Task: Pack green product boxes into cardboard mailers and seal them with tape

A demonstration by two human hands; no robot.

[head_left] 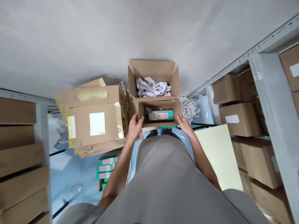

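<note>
Both hands hold a small open cardboard box [161, 125] by its two near corners. My left hand [135, 126] grips the left side, thumb on the rim. On the right side, my right hand [185, 125] has its thumb at the rim too. Inside lies a green carton [161, 115] with a pink picture on its face, and a bit of crumpled paper shows behind it. Directly beyond stands a larger open cardboard box [151, 67], its flaps up, with crumpled white paper [154, 87] in it.
Flattened cardboard [81, 124] is stacked to the left. Below it, a box holds several green and pink cartons [105, 168]. Shredded paper [189, 107] lies at the right, near a pale yellow board [218, 155]. Shelves with cardboard boxes [241, 118] line both sides; a wall stands ahead.
</note>
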